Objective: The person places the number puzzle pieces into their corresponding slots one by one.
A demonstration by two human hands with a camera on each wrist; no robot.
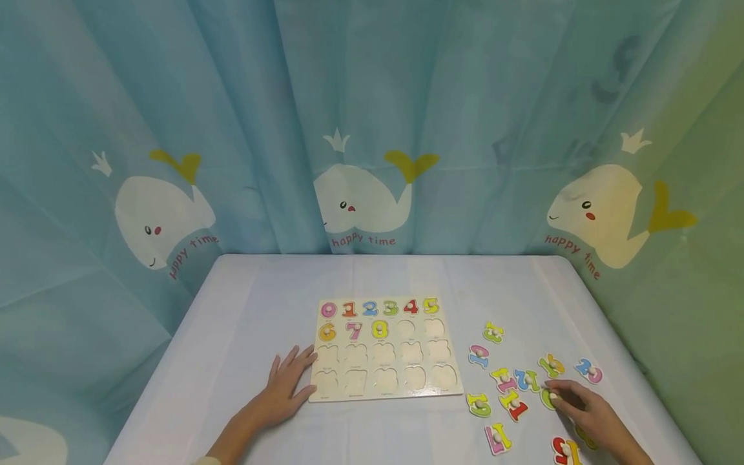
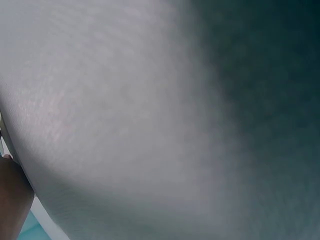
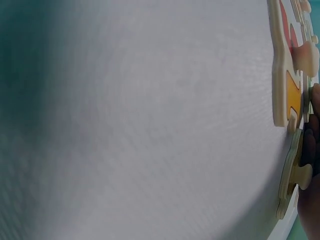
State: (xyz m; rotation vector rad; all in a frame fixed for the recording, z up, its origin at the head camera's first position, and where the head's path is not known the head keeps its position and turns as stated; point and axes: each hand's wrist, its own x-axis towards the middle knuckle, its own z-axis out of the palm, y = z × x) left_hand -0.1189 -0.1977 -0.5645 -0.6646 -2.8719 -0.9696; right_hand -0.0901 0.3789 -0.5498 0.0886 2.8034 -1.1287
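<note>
Green wooden number piece (image 1: pixel 548 398) with a pale knob lies flat on the white tablecloth (image 1: pixel 244 310), right of the board among the loose numbers, and my right hand (image 1: pixel 593 420) has its fingertips on the knob, thumb and forefinger seemingly closing on it; I judge it a pinch, though the head view is small. The piece's long axis looks to run roughly away from me, but my fingers cover too much to read which digit it is or which way its top points. Just beside my right wrist lie a red-and-yellow number piece (image 1: pixel 565 450) and a pink-and-yellow one (image 1: pixel 498 438), both flat with knobs up, so they are easy to lift straight off the cloth. The right wrist view shows only cloth and the edges of two pieces seen side-on (image 3: pixel 290 95).

My left hand (image 1: pixel 285 387) rests flat, fingers spread and relaxed, with the fingertips against the left edge of the pale wooden puzzle board (image 1: pixel 385 350); I take this as steadying the board so it does not slide. The left wrist view is blurred cloth.

Farther out, the board's far rows hold coloured digits 0 to 8, and the near rows are bare recesses. More loose pieces (image 1: pixel 526 380) lie scattered to the right. Behind the table hangs a blue curtain with white whales (image 1: pixel 360 200)
</note>
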